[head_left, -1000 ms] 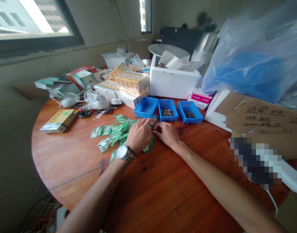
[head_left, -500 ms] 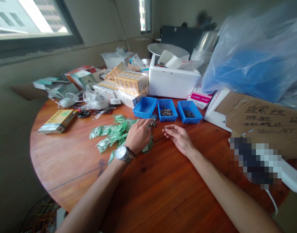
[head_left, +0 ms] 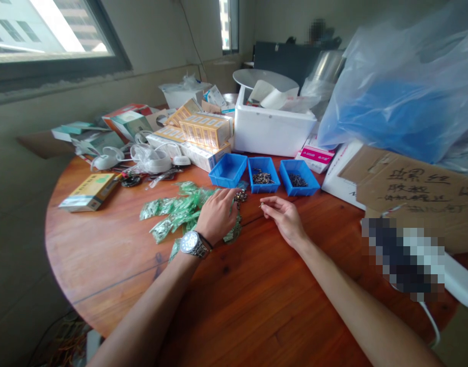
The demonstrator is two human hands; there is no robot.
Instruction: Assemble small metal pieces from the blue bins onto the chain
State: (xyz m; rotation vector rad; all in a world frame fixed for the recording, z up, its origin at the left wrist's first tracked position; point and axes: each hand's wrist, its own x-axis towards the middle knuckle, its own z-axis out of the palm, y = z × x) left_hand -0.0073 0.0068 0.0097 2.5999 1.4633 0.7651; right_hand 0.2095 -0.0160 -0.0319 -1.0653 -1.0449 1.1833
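A tiny metallic piece (head_left: 262,205) is pinched by the right hand (head_left: 286,220), the fingertip grip presumably suited to its size. The left hand (head_left: 217,215) is arched beside heaped metal bits (head_left: 241,195); whether anything is gripped cannot be told. Crinkled green packets (head_left: 179,214) are spread across the glossy wooden surface (head_left: 234,306).
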